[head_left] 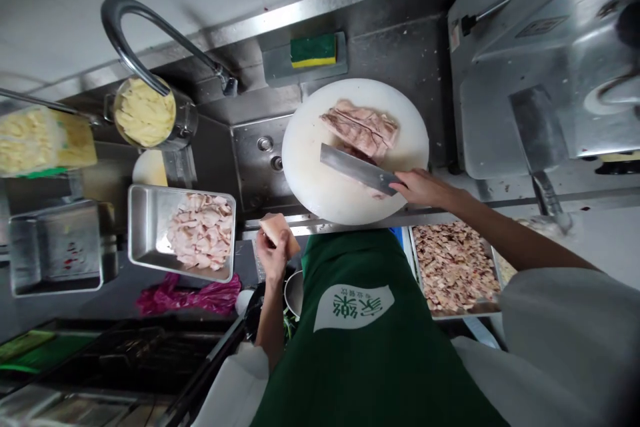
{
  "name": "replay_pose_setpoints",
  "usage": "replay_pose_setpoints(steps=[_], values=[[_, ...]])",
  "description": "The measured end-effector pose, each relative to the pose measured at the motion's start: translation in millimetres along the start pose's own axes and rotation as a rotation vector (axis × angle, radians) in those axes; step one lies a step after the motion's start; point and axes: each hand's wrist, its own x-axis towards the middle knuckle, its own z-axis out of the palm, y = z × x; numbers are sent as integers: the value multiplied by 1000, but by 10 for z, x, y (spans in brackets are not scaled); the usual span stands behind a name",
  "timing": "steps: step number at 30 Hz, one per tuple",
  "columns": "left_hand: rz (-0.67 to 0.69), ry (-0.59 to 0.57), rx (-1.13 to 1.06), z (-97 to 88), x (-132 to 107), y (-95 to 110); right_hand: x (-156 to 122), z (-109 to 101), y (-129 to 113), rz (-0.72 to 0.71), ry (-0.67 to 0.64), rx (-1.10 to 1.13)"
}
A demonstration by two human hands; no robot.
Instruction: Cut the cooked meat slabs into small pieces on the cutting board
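Observation:
My right hand (414, 187) is closed round the handle of a cleaver (353, 167). Its broad blade lies over the round white cutting board (310, 180), along the near side of some meat. That slab of pale pink meat (363, 121) rests on the board, with dark lines across it; part of it is hidden under the blade. Away from the board, to its left, my left hand (273, 257) grips a pinkish, bent piece of meat (280, 230) between thumb and fingers, near the sink's front edge.
A metal tray (145, 213) of cut meat stands left of the sink (250, 167). Beyond it are a pot (185, 123) of pale yellow slices and a curved faucet (120, 27). A sponge (313, 51) lies behind the board. At right are another cleaver (537, 127) and chopped meat (455, 263).

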Motion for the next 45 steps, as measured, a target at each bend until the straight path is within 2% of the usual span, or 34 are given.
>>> replay_pose_setpoints(steps=[3, 5, 7, 10, 13, 17, 19, 21, 24, 26, 30, 34, 37, 40, 45], values=[[19, 2, -1, -14, -101, 78, -80, -129, -210, 38, 107, -133], [65, 14, 66, -63, -141, 168, -156, -100, -466, -8, 124, -161], [143, -1, 183, -109, -146, 278, -193, 4, -729, -68, 90, -125], [300, -129, 381, -61, -75, 429, -155, 184, -939, -86, -10, -56], [522, -306, 553, 230, 72, 512, -107, 256, -838, -2, -39, -6], [776, -470, 724, 830, 286, 530, -170, 220, -601, 213, 45, -49], [837, -486, 742, 1059, 363, 532, -227, 234, -618, 257, 58, -79], [884, -461, 692, 1185, 414, 538, -271, 297, -730, 219, 30, -77], [959, -419, 533, 1244, 457, 541, -291, 430, -932, 166, -2, -74], [1020, -434, 440, 1269, 478, 527, -284, 493, -1004, 163, 0, -79], [1107, -507, 399, 1335, 517, 465, -266, 515, -984, 141, 6, -46], [1159, -567, 432, 1364, 548, 433, -227, 489, -927, 139, -45, -37], [1185, -593, 412, 1382, 565, 444, -186, 438, -886, 150, -80, -40], [1238, -569, 383, 1419, 576, 465, -206, 311, -845, 161, -89, -27], [1281, -547, 388, 1454, 587, 481, -475, 61, -907, 169, -102, -27]])
